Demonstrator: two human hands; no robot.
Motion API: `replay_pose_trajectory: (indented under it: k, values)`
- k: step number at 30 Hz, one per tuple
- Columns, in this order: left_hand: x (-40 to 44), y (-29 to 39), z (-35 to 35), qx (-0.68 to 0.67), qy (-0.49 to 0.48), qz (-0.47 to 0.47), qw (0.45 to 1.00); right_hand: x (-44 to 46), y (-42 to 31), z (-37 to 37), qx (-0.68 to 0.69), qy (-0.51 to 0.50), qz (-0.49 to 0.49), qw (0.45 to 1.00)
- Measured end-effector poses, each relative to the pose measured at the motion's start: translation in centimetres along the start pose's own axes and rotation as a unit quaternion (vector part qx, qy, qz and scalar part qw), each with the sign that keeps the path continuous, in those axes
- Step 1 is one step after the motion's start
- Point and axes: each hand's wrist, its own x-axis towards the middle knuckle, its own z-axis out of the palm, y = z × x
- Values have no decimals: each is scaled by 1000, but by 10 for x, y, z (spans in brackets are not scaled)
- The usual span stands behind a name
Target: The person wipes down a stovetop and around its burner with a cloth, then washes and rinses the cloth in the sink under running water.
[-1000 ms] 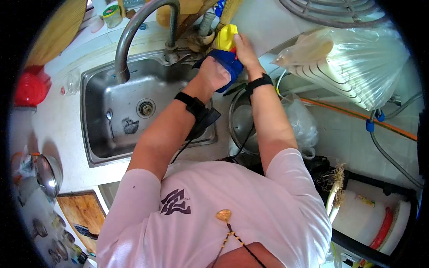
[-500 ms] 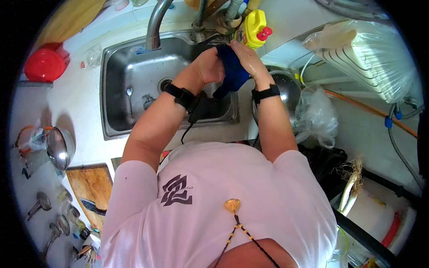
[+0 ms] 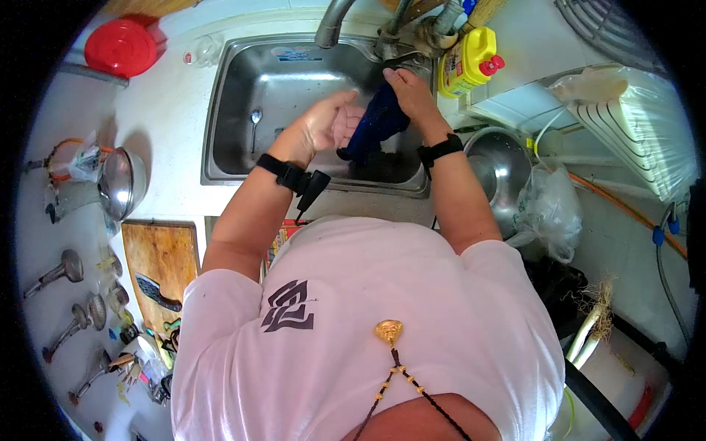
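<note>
A dark blue cloth (image 3: pixel 376 125) hangs over the right part of the steel sink (image 3: pixel 294 173). My right hand (image 3: pixel 413 94) pinches its upper end, near the base of the faucet (image 3: pixel 332 26). At the cloth's left edge is my left hand (image 3: pixel 333 126), palm up with its fingers spread and slightly curled. A spoon (image 3: pixel 255 131) lies in the sink's left part. Just right of the sink's back corner stands a yellow bottle (image 3: pixel 463 65) with a red cap.
A metal bowl (image 3: pixel 500 173) and a clear plastic bag (image 3: pixel 553 209) are right of the sink. At the left are a red basin (image 3: pixel 120 48), a metal pot (image 3: pixel 121 184) and a cutting board (image 3: pixel 162 257) with a dark-bladed knife (image 3: pixel 157 292).
The yellow bottle, earlier at my hands, now stands upright behind the sink's right side. My left hand has opened beside the cloth, which now hangs from my right hand. The view has shifted.
</note>
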Motion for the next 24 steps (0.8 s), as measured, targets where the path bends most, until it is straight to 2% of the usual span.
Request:
replay_pose_trajectory:
  k: [2, 4, 6, 8, 10, 12, 14, 15, 16, 17, 19, 20, 21, 23, 24]
  values:
    - [-19, -5, 7, 24, 14, 2, 1000, 1, -4, 3, 2, -3, 2, 1000]
    - [-30, -9, 11, 68, 80, 12, 994, 2, -6, 8, 82, -18, 48, 995]
    - [-30, -16, -1, 89, 105, 29, 990, 5, -4, 15, 122, -30, 68, 990]
    - [-25, -30, -23, 110, 130, 47, 984, 10, 5, 24, 190, 35, 74, 978]
    - [-16, -44, -49, 128, 153, 142, 969, 8, -5, 22, 217, 45, 101, 970]
    - [-9, -46, -66, 93, 155, 167, 969, 8, -11, 23, 244, 58, 127, 960]
    - [1, -48, -72, 55, 159, 187, 968, 4, -11, 34, 250, 70, 81, 962]
    - [12, -46, -58, -64, 197, 210, 956, -1, -15, 40, 250, 68, 82, 962]
    - [21, -43, -48, -183, 231, 229, 928, -10, -23, 49, 162, 93, 22, 982]
    - [25, -40, -44, -183, 232, 229, 927, -20, -30, 58, 72, 118, -39, 990]
    - [30, -30, -33, -209, 267, 190, 921, -45, -49, 78, 7, 130, -112, 985]
    - [30, -28, -24, -232, 238, 201, 922, -53, -46, 90, 3, 109, -152, 982]
    - [53, -37, -67, -230, 152, 232, 933, -62, -49, 98, -24, 103, -190, 976]
    - [55, -45, -67, -379, 4, 223, 898, -63, -46, 98, -93, 65, -171, 979]
    - [50, -41, -51, -377, 5, 221, 899, -50, -35, 98, -91, 67, -169, 979]
